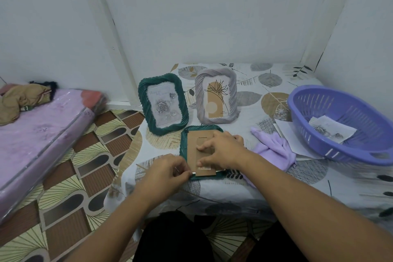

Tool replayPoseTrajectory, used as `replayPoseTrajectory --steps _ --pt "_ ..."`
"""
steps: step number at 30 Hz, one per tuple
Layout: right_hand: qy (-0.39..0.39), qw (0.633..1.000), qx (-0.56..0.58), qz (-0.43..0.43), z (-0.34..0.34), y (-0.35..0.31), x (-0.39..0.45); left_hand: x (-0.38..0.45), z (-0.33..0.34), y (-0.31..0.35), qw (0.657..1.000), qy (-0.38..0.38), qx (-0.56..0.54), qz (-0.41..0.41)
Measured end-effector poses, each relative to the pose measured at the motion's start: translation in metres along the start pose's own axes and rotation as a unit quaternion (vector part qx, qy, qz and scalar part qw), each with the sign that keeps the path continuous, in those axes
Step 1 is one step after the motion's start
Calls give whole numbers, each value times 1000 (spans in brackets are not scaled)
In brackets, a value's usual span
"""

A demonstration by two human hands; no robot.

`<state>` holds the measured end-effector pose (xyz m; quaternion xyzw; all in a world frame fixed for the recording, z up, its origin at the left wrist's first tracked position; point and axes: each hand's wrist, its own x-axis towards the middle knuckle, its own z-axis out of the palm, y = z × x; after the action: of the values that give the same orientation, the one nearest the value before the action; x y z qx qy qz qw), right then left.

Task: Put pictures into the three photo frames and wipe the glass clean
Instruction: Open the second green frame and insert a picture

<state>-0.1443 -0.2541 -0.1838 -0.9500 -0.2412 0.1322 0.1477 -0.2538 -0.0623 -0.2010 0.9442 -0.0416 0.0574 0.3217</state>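
Glass makes the frame [184, 134] fragile; left hand [170, 173] pinches its tab, right hand [221, 150] presses the stiff backing [192, 147].

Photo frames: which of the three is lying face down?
The green frame under both hands, its cardboard backing facing up. The other green frame and the grey frame stand upright behind it.
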Motion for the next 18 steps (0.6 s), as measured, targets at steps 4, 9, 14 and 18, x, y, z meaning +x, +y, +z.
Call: replayPoseTrajectory --steps 4,9,14,18 --pt "-2 1000 0 2 1 0 1 -6 13 2 998 54 -3 -18" --pt "-3 1000 1 3 1 1 1 -7 22 0 989 85 -64 -104" --pt "-1 1000 1 2 1 1 1 3 23 -6 966 58 -159 -193" --pt "-3 1000 0 -2 1 1 -1 9 14 -5 964 49 -164 -203"
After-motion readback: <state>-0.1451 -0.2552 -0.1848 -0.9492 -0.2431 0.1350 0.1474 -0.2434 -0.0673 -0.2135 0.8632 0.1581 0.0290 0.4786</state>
